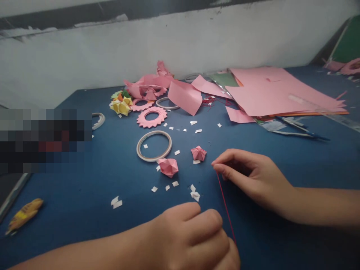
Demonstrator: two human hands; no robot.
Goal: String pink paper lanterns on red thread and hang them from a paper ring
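Our left hand [197, 238], closed to a fist, seems to grip the red thread [225, 204]; our right hand [253, 174] pinches its other end between thumb and forefinger, above the blue table [84, 168].

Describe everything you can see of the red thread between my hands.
The red thread is a thin, smooth-looking single strand, drawn straight, with no knot or slack in the visible stretch. It slants down over the blue table, from the pinched thumb and forefinger of your right hand to your closed left hand, which seems to grip it. Both ends are hidden. Nothing else visibly touches it.
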